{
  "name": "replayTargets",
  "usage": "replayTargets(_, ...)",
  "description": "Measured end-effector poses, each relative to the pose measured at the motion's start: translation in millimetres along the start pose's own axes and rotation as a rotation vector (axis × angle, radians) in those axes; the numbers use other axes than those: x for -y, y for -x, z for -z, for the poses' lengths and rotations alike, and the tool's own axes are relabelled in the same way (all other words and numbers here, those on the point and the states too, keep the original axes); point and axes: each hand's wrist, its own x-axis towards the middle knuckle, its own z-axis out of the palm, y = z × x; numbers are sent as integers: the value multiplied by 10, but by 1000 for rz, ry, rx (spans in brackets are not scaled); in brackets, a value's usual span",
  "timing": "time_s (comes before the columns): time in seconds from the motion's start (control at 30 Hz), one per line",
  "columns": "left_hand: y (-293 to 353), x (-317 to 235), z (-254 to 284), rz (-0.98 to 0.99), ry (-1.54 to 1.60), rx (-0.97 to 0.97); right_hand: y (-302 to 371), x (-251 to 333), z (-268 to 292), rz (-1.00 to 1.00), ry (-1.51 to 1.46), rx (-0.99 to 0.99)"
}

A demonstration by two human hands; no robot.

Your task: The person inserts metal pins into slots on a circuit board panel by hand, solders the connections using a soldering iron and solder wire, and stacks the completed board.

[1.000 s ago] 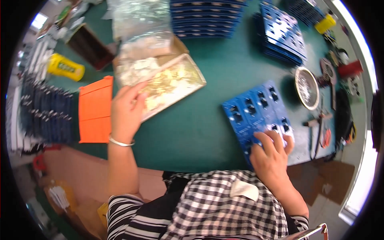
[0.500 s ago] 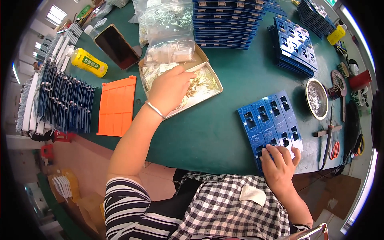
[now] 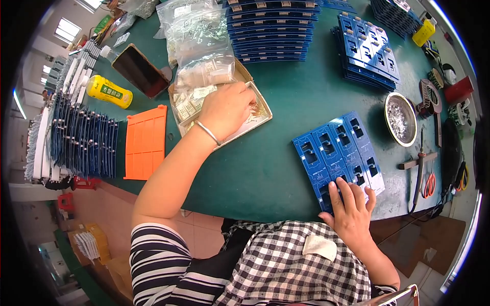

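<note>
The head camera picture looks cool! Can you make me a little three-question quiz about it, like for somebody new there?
1. Which one is over the shallow box: (a) the left hand or (b) the other one?
2. True or false: the right hand touches the blue board.
3. What colour is the flat ridged panel left of that box?

Key: 1. a; 2. true; 3. orange.

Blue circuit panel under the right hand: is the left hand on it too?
No: the left hand is over the shallow box, while only the right hand rests on the blue circuit panel.
</note>
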Motion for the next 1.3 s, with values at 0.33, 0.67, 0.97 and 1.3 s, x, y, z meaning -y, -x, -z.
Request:
replayTargets(0.33,-103,28,-18,-202,-254,21,11,9,16,27,77,5)
replayTargets(0.67,-20,117,-52,35,149,-99,64,-133,64,-13,-248,0)
replayTargets(0.97,116,255,-14,452,831,-19,57,-154,39,32,-226,6)
replayTargets(1.3,222,403,-29,635,1192,-35,58,-184,18,21,-290,-48)
